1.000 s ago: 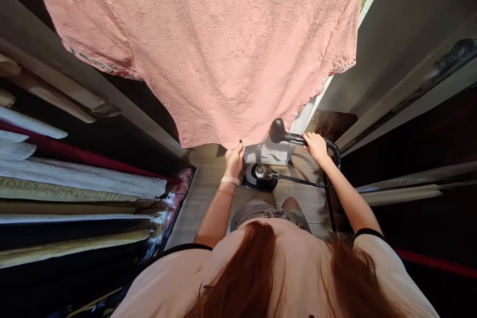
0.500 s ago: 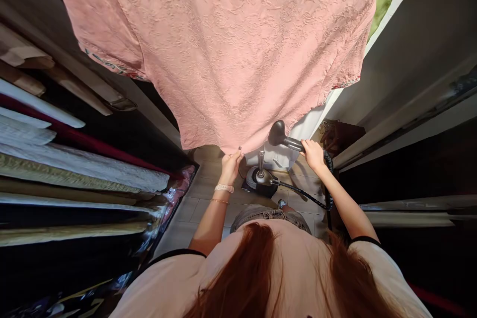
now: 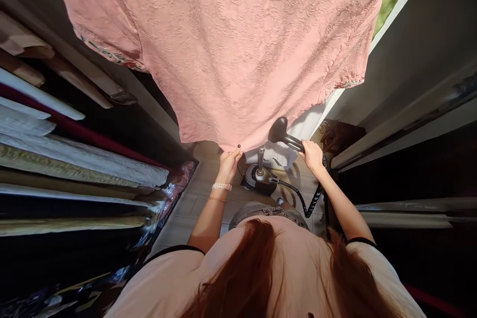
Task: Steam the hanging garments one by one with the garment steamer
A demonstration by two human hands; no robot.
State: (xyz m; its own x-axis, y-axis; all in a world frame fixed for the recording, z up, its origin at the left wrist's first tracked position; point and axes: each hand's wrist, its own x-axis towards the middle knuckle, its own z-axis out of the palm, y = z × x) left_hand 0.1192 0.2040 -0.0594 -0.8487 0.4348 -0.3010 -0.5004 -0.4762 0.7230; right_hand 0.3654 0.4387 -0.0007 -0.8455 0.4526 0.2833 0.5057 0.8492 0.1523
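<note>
The black ribbed hose (image 3: 312,202) has swung inward; the black steamer head (image 3: 278,130) is grasped by the right hand (image 3: 312,156), the pink embossed garment (image 3: 223,59) pinched by the left hand (image 3: 229,166).

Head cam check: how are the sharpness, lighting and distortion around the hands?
Head view: the pink garment, left hand, right hand and steamer handle look sharp and well lit, with no clear blur. At the view's left edge, the wide lens bends the bolts of fabric into slanting streaks, with deep shadow between them.

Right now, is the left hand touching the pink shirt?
Touching: the head view shows the left hand with its fingers pinching the bottom edge of the pink shirt.
</note>
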